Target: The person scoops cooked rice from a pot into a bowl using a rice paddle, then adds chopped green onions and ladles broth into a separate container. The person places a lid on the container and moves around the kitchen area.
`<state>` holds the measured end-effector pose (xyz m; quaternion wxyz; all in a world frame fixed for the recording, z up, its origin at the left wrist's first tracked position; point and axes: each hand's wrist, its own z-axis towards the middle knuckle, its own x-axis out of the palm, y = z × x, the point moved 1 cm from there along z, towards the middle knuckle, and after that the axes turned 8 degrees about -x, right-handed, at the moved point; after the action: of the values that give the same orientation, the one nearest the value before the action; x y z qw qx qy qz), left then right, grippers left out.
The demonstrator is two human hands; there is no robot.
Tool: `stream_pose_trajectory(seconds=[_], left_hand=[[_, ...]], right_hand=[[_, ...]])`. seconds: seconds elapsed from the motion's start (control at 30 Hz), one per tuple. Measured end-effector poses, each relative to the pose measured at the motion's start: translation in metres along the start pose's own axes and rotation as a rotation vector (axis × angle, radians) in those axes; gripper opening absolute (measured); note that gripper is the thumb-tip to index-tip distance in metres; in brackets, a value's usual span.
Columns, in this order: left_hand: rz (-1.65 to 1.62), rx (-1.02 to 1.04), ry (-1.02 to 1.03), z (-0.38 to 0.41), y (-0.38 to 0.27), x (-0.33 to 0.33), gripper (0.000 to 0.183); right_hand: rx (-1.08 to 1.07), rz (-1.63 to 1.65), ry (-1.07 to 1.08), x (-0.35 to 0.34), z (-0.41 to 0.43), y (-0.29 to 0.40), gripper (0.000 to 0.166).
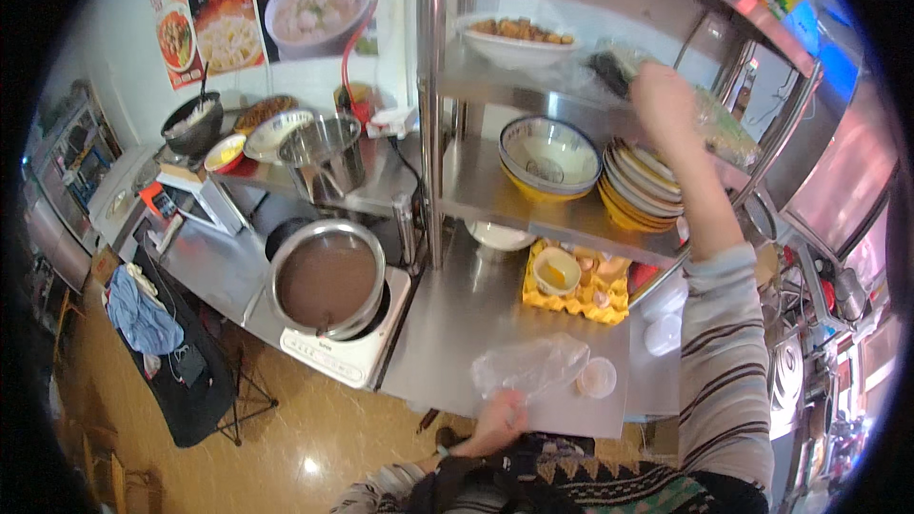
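My right hand (663,96) reaches up to the middle shelf of a steel rack, at a bag with dark and green contents (615,68); blur hides whether its fingers grip it. Low in the middle, my left hand (502,417) is at the near edge of a clear plastic bag (535,368) lying on the steel worktop; its grip is unclear. A small round clear plastic tub (596,378) stands right of the bag. Behind them, a yellow egg tray (535,293) holds a small bowl with yellow residue (557,271) and eggshells.
At left, a steel pot of brown liquid (330,282) sits on a white induction cooker (343,364). The rack's lower shelf carries bowls (551,153) and stacked plates (643,189). A plate of brown food pieces (518,39) is above. A steel post (430,121) stands left of the rack shelves.
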<state>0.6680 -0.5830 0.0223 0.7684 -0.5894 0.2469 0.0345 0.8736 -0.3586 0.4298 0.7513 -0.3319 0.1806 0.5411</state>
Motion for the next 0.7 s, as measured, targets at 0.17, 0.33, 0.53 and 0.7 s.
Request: stream_pose_trajectory(seconds=[0.17,0.33,0.53,0.7], left_hand=[[-0.835,-0.786,-0.487,0.019,0.059,-0.003,0.046],[-0.735,-0.964,-0.438,0.014,0.094,0.028,0.059],[-0.741,-0.803,-0.180,0.018,0.098,0.030,0.044],[-0.942,-0.794,-0.112,0.021,0.121,0.020,0.053]], right_hand=[[0.002,0.623,0.107,-0.030,-0.141,-0.002,0.012],[-0.057,0.892,0.963,0.060,-0.304,0.038,0.017],[-0.401,0.723,0.807,0.187,-0.425,0.105,0.016],[-0.383,0.873,0.466,0.153,-0.367,0.123,0.019]])
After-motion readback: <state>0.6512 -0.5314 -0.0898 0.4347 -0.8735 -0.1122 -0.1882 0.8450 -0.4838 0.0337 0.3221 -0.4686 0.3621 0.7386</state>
